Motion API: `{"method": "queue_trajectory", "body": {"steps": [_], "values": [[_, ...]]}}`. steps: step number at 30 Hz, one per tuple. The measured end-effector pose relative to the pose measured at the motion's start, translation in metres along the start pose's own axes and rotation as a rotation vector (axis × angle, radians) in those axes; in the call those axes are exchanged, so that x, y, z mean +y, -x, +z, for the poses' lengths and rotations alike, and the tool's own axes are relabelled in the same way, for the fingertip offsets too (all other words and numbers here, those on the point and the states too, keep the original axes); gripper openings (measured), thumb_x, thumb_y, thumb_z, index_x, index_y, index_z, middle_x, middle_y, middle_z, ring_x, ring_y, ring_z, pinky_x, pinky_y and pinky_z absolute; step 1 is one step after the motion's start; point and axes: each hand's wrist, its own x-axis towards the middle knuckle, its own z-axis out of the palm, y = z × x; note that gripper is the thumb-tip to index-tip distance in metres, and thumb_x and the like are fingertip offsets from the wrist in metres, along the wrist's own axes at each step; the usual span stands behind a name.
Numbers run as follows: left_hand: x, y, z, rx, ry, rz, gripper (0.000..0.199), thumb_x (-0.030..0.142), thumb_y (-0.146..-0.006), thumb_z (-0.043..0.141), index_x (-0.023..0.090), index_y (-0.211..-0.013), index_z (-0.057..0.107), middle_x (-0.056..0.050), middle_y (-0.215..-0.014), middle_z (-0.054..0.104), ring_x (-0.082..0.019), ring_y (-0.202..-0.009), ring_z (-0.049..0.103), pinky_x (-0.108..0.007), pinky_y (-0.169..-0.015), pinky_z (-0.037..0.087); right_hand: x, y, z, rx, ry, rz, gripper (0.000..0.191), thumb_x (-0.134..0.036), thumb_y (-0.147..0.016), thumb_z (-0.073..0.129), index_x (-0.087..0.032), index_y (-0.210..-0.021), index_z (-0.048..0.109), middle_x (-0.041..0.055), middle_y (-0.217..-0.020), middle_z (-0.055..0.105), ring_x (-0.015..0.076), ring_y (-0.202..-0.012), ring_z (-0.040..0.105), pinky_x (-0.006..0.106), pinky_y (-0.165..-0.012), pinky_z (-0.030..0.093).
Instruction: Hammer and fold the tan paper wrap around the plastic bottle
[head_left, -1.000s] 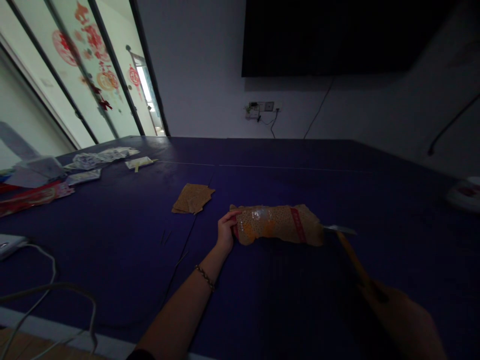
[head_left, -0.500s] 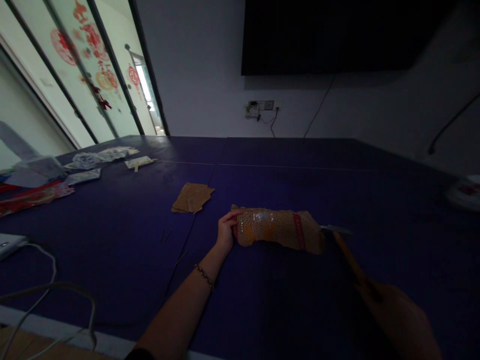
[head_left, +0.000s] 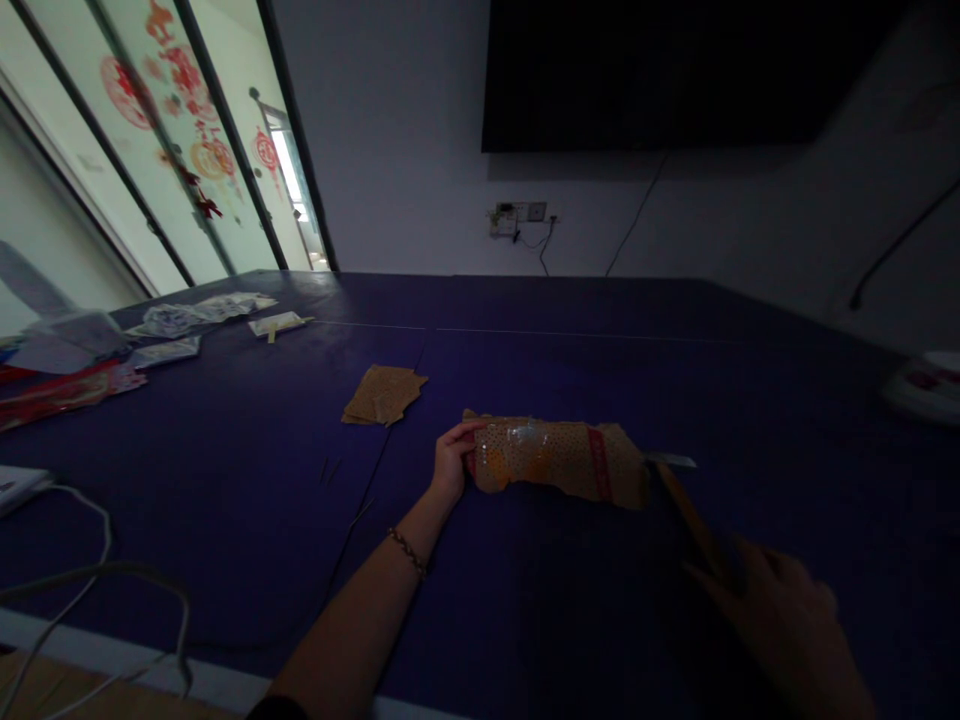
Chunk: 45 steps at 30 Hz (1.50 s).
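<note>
My left hand (head_left: 451,462) grips the left end of a brown cardboard piece (head_left: 562,462) with a dotted print, orange patches, a red band and shiny clear tape. Fingers lie over its top edge, and a beaded bracelet circles my wrist. On the right, my right hand (head_left: 776,605) is closed around the wooden handle of a hammer (head_left: 686,510). The hammer's pale metal head is beside the right end of the cardboard; whether the two touch is hard to tell in the dim light.
Brown cardboard scraps (head_left: 384,394) and thin dark sticks (head_left: 330,472) lie on the dark blue table (head_left: 465,620). Plastic packets (head_left: 199,314) and a red wrapper (head_left: 71,393) are at far left. White cables (head_left: 109,530) run along the near left edge. A white item (head_left: 926,390) sits at right.
My right hand and the hammer have shifted slightly left, bringing its head closer to the cardboard's right end. My left hand and the cardboard have stayed in place.
</note>
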Motion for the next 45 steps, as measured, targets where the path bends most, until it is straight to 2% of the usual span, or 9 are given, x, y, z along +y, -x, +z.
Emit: {"method": "queue_trajectory", "body": {"steps": [3,7,12,21,27,32,35,38,45], "values": [[-0.002,-0.001,-0.001,0.005,-0.014,0.01,0.033,0.006,-0.051,0.051,0.015,-0.077,0.068,-0.004,-0.082,0.068,-0.02,-0.078,0.06,-0.031,-0.074,0.043,-0.045,0.012,-0.007,-0.05,-0.366,0.138,0.04,-0.044,-0.062,0.053,-0.016,-0.089,0.061,0.0135,-0.087,0.063,0.0293,-0.08,0.058,0.041,-0.071,0.044],[-0.004,-0.003,-0.004,0.013,0.016,0.01,0.032,0.009,-0.052,0.06,0.016,-0.083,0.066,-0.004,-0.082,0.068,-0.019,-0.077,0.06,-0.031,-0.073,0.043,-0.123,0.029,0.02,-0.48,-1.142,0.357,0.034,-0.038,-0.051,0.068,-0.018,-0.078,0.065,0.0072,-0.075,0.067,0.0236,-0.07,0.061,0.034,-0.063,0.047],[-0.001,-0.001,-0.005,0.009,0.072,0.003,0.031,0.012,-0.051,0.067,0.016,-0.082,0.066,-0.005,-0.084,0.068,-0.017,-0.077,0.061,-0.029,-0.074,0.043,-0.183,0.007,0.076,-0.388,-1.984,0.507,0.022,-0.026,-0.046,0.075,-0.02,-0.063,0.062,0.001,-0.071,0.067,0.0177,-0.074,0.062,0.031,-0.072,0.047],[0.002,0.004,-0.006,0.051,0.017,-0.061,0.018,0.014,-0.051,0.067,0.014,-0.069,0.069,-0.004,-0.068,0.068,-0.013,-0.06,0.059,-0.026,-0.06,0.043,-0.187,-0.016,0.101,-0.285,-2.073,0.535,0.028,-0.015,-0.048,0.074,-0.021,-0.072,0.061,-0.0004,-0.073,0.067,0.0161,-0.07,0.062,0.033,-0.067,0.05],[0.015,0.003,-0.005,0.111,-0.104,0.057,0.009,0.015,-0.053,0.059,0.015,-0.059,0.066,-0.004,-0.077,0.067,-0.016,-0.069,0.059,-0.026,-0.061,0.043,-0.18,-0.016,0.103,-0.304,-2.11,0.573,0.027,-0.015,-0.046,0.075,-0.02,-0.069,0.061,-0.0027,-0.071,0.067,0.0141,-0.065,0.061,0.03,-0.064,0.05],[0.064,0.011,-0.014,0.19,-0.626,0.118,0.01,0.017,-0.06,0.053,0.016,-0.062,0.062,-0.001,-0.057,0.058,-0.014,-0.054,0.053,-0.024,-0.053,0.04,-0.187,-0.015,0.09,-0.322,-2.124,0.588,0.028,-0.012,-0.046,0.076,-0.02,-0.07,0.062,-0.0041,-0.069,0.067,0.0123,-0.064,0.061,0.026,-0.06,0.05],[0.098,0.036,-0.035,0.167,-1.234,0.138,0.006,0.019,-0.062,0.055,0.018,-0.065,0.06,-0.002,-0.067,0.059,-0.015,-0.061,0.054,-0.025,-0.059,0.039,-0.191,-0.014,0.086,-0.329,-2.106,0.581,0.027,-0.014,-0.046,0.077,-0.02,-0.068,0.062,-0.0048,-0.068,0.066,0.0117,-0.062,0.061,0.024,-0.058,0.049],[0.119,0.067,-0.064,0.156,-1.806,-0.019,0.008,0.024,-0.068,0.052,0.018,-0.067,0.058,-0.006,-0.076,0.058,-0.019,-0.068,0.055,-0.027,-0.062,0.038,-0.192,-0.014,0.084,-0.35,-2.1,0.587,0.027,-0.014,-0.046,0.077,-0.02,-0.068,0.063,-0.0045,-0.068,0.066,0.0116,-0.061,0.061,0.025,-0.058,0.049],[0.125,0.095,-0.092,0.009,-1.943,-0.236,0.014,0.023,-0.075,0.043,0.019,-0.07,0.056,-0.007,-0.081,0.059,-0.017,-0.068,0.057,-0.023,-0.055,0.035,-0.193,-0.015,0.082,-0.37,-2.104,0.579,0.027,-0.015,-0.046,0.077,-0.018,-0.068,0.063,-0.0031,-0.066,0.066,0.0119,-0.061,0.06,0.024,-0.058,0.049]]}}
